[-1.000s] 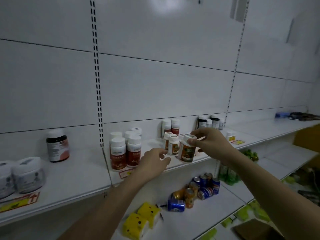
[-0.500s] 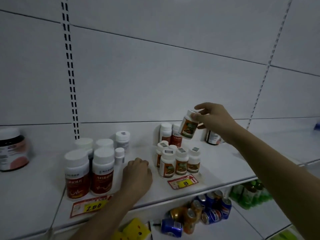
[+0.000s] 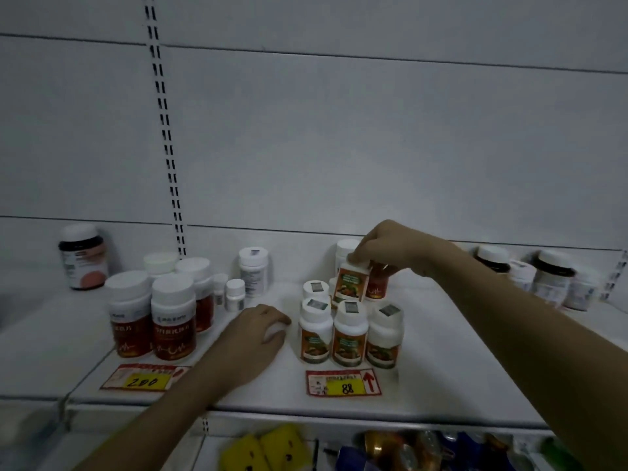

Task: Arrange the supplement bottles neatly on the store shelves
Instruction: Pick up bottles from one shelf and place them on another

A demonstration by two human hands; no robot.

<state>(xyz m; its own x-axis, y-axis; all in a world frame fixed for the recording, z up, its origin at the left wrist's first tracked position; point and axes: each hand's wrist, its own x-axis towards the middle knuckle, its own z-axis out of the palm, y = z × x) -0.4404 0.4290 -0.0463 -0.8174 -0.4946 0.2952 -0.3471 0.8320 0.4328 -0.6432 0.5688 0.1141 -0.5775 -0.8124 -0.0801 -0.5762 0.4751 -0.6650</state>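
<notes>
My right hand (image 3: pixel 390 248) grips the white cap of a small orange-labelled supplement bottle (image 3: pixel 350 283), holding it just behind a front row of three like bottles (image 3: pixel 350 334) on the white shelf (image 3: pixel 441 379). My left hand (image 3: pixel 253 338) rests palm down on the shelf between that group and several larger red-labelled bottles (image 3: pixel 173 324), fingers curled with nothing visible in them. More small white bottles (image 3: pixel 253 273) stand near the back wall. A red-labelled bottle (image 3: pixel 377 283) sits partly hidden behind my right hand.
Price tags marked 200 (image 3: pixel 142 379) and 88 (image 3: pixel 343 384) lie at the shelf front. A dark jar (image 3: pixel 83 256) stands far left, several dark-capped jars (image 3: pixel 550 277) far right. The lower shelf holds yellow packs (image 3: pixel 265 450) and drink cans (image 3: pixel 390 450).
My right hand has come down with the orange-labelled bottle from above the back bottles to just behind the front row. My left hand stays on the shelf.
</notes>
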